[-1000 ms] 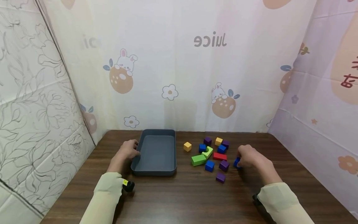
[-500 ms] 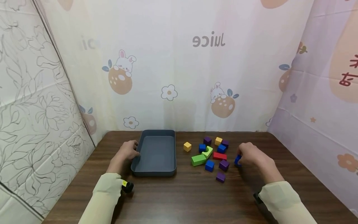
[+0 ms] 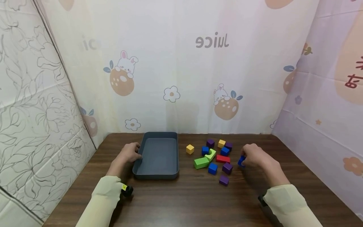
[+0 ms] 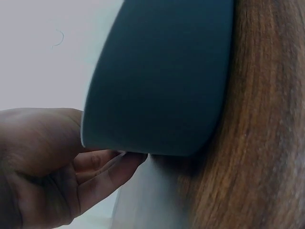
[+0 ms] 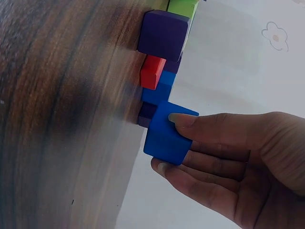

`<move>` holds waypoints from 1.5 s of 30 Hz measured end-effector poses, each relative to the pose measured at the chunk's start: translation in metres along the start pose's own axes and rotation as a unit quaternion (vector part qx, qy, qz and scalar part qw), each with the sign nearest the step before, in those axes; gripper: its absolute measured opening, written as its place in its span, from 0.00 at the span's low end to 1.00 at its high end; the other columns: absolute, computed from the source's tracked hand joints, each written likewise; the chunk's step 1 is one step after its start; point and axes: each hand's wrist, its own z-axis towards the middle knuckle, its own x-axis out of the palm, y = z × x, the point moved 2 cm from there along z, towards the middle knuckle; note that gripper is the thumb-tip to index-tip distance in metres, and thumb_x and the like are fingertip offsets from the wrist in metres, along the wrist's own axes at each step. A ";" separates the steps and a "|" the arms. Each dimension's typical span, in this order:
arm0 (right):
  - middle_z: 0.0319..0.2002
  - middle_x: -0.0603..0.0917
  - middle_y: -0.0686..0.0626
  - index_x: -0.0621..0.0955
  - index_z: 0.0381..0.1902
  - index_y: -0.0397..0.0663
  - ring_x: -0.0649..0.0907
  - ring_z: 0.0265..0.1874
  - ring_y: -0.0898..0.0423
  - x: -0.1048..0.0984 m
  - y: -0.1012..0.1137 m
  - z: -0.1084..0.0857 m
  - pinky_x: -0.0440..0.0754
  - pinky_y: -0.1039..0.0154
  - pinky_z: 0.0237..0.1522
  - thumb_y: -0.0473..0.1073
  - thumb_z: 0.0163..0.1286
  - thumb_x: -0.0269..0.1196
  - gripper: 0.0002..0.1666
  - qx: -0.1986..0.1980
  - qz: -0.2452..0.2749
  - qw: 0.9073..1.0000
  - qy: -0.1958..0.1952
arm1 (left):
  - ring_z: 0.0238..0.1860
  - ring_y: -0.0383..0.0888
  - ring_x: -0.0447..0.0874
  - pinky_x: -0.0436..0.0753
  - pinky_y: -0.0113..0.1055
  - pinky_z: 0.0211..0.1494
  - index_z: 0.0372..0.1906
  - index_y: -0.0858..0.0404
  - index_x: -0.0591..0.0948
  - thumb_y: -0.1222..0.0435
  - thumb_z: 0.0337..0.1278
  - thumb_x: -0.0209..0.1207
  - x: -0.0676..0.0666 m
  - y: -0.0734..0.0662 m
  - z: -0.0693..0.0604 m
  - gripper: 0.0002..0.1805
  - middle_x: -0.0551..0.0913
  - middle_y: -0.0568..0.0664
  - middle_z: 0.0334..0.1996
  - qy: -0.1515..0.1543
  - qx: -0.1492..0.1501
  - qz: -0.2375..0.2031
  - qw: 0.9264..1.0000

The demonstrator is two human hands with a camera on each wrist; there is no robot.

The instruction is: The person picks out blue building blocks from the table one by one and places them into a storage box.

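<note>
The right hand (image 3: 253, 155) pinches a blue block (image 3: 241, 160) between thumb and fingers, to the right of the other blocks. In the right wrist view the thumb lies on the face of this blue block (image 5: 169, 138), with fingertips beneath it. At the left, the left hand (image 3: 129, 153) grips the left side wall of a dark grey tray (image 3: 156, 177), thumb over the rim. The left wrist view shows the tray wall (image 4: 157, 81) close up, with the fingers of the left hand (image 4: 52, 167) curled at its outer side.
Right of the tray stand a yellow block (image 3: 190, 149), a green block (image 3: 201, 163), a light green curved block (image 3: 210, 154), a red block (image 3: 223, 159) and several purple and blue blocks, among them a purple one (image 3: 224, 180) nearest the front. A patterned curtain (image 3: 181, 69) hangs behind the table.
The blue block in the right hand has tilted and risen slightly, and that hand has shifted a little. The left hand stays at the tray.
</note>
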 end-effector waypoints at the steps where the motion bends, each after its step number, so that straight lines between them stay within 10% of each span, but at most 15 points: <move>1: 0.33 0.84 0.46 0.85 0.39 0.33 0.81 0.30 0.51 0.000 0.001 -0.001 0.85 0.52 0.33 0.31 0.60 0.76 0.12 -0.001 0.002 1.000 -0.002 | 0.48 0.60 0.88 0.87 0.52 0.50 0.62 0.78 0.77 0.70 0.60 0.72 0.000 0.000 0.000 0.28 0.88 0.67 0.48 0.000 0.000 0.000 1.000; 45: 0.40 0.89 0.47 0.89 0.47 0.36 0.81 0.31 0.55 -0.018 0.105 0.017 0.87 0.55 0.39 0.34 0.64 0.75 0.13 -0.109 0.004 0.994 -0.032 | 0.47 0.58 0.88 0.87 0.52 0.52 0.62 0.77 0.77 0.70 0.58 0.72 0.001 0.001 0.002 0.28 0.88 0.66 0.48 0.005 -0.018 -0.007 1.000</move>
